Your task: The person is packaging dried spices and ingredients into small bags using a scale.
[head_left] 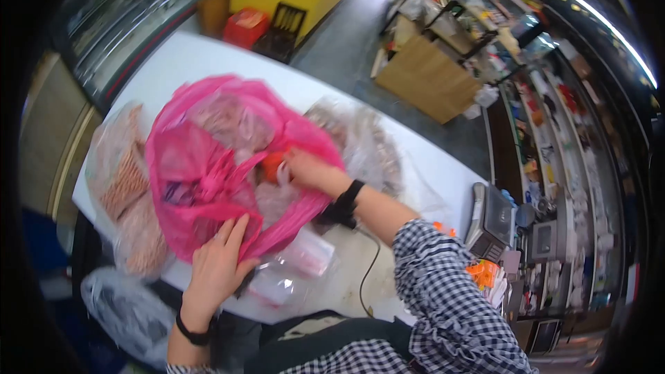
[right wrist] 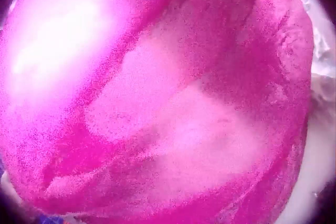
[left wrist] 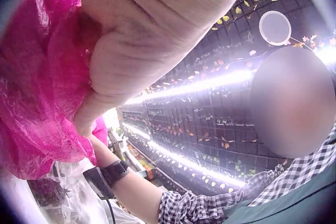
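A large pink plastic bag (head_left: 187, 159) lies spread wide on the white table, with clear bags and an orange item (head_left: 272, 165) inside. My right hand (head_left: 312, 172) reaches into its right side and pinches something at the orange item, beside a whitish strip; exactly what is hard to tell. On the bag's near edge rests my left hand (head_left: 218, 263), its fingers fairly straight against the plastic. In the left wrist view the left hand (left wrist: 142, 35) touches the pink plastic (left wrist: 42, 87). Pink film (right wrist: 173, 103) fills the right wrist view and hides the right hand.
Clear bags of pinkish food (head_left: 125, 180) lie left of the pink bag, and more clear bags (head_left: 370, 145) lie right. Clear packages (head_left: 305, 253) sit near the front edge, by a black cable (head_left: 370, 277). A scale (head_left: 490, 221) stands at the right end.
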A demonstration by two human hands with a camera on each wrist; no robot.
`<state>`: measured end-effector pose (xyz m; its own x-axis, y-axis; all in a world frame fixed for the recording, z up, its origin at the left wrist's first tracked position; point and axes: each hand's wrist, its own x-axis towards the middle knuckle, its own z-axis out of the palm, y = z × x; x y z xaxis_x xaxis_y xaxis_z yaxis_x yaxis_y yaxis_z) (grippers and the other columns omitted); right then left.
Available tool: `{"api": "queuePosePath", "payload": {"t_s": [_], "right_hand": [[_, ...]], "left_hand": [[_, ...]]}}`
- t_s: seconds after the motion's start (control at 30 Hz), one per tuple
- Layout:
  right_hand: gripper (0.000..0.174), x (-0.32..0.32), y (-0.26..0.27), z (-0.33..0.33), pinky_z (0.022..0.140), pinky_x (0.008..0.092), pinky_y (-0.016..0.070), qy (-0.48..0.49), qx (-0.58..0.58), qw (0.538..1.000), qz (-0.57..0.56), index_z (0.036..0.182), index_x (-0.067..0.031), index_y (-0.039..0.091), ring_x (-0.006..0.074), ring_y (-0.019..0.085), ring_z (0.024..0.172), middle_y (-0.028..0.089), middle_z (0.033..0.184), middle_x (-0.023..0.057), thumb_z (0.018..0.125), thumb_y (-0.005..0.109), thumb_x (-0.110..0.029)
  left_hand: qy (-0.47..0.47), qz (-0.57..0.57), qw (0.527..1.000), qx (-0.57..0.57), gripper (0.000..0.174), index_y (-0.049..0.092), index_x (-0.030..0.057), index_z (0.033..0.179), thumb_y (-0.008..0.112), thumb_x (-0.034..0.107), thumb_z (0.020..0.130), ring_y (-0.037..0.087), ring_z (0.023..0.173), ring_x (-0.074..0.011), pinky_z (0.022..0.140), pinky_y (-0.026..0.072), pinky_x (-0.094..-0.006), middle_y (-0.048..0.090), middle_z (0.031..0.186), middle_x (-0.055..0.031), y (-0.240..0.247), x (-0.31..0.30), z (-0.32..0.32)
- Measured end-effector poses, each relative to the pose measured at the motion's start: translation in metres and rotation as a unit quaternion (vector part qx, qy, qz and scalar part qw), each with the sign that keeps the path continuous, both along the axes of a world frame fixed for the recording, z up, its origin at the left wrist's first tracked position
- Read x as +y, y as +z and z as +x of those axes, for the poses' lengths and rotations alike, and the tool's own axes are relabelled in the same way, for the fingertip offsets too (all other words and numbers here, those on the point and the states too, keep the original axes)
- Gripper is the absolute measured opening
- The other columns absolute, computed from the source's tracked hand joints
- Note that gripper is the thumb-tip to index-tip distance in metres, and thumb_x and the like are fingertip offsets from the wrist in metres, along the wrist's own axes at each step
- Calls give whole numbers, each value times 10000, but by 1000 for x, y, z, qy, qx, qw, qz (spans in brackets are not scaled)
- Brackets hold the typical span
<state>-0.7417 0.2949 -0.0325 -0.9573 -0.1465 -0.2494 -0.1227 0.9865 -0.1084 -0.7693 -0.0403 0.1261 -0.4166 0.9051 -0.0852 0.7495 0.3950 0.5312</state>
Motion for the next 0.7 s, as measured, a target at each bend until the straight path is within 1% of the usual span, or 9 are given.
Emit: {"api": "queuePosePath", "payload": {"t_s": [0.13,0.23,0.37,0.47,0.53,0.57,0.6,0.67,0.7], "right_hand": [[621,-12,34,7,904,461,486,-165,-17,985,-53,1202,-6,501,401,587,1005,551,1151,217,679,776,-197],[523,-14,40,10,879,463,501,-203,14,971,-124,1138,-20,538,431,589,1004,529,1162,278,692,763,-173],[451,-17,41,12,859,461,503,-211,24,972,-105,1115,-25,549,433,599,975,565,1096,263,712,733,-113],[444,-1,29,10,849,437,488,-196,69,971,-115,1116,-31,560,381,600,984,590,1041,223,709,732,-70],[360,2,47,14,812,398,483,-244,48,925,-287,1034,-10,578,338,608,934,620,949,193,697,702,1],[346,4,51,15,795,358,477,-240,45,914,-323,1017,-19,577,300,601,897,630,930,155,697,695,37],[346,6,52,17,795,358,477,-238,36,915,-323,1017,-19,577,300,601,897,630,930,155,697,695,37],[334,12,67,19,816,371,477,-271,28,867,-418,1066,-55,603,282,613,906,650,978,121,751,681,22],[334,11,68,17,816,371,477,-269,25,868,-418,1066,-55,603,282,613,906,650,978,121,751,681,22]], "left_hand": [[1,-6,1000,-2,778,396,74,1422,756,289,766,585,1076,-401,848,495,-465,497,1357,-223,-7,4,-3],[0,-9,1000,-8,790,401,72,1419,765,290,752,594,1061,-388,820,507,-449,480,1374,-223,-9,-2,-2],[2,-14,1000,-9,797,402,71,1418,772,278,744,598,1051,-387,811,509,-454,486,1370,-224,-8,-1,-1],[8,-7,1000,-23,795,405,73,1416,778,263,740,596,1060,-390,816,510,-453,498,1358,-225,-8,-2,-3],[13,14,999,-34,781,409,76,1413,777,248,745,587,1089,-393,844,507,-449,506,1349,-228,-9,-3,-4],[16,13,999,-37,781,409,76,1413,777,248,745,587,1089,-393,844,507,-449,506,1349,-228,-9,-3,-4],[24,23,998,-55,773,410,77,1413,773,245,752,579,1108,-395,864,503,-446,505,1351,-230,-12,-4,-4],[25,36,997,-69,769,393,84,1424,763,234,767,562,1151,-397,916,488,-447,499,1360,-231,-14,-6,-7],[29,36,996,-71,769,393,84,1424,763,234,767,562,1151,-397,916,488,-447,499,1360,-231,-16,-6,-6]]}}
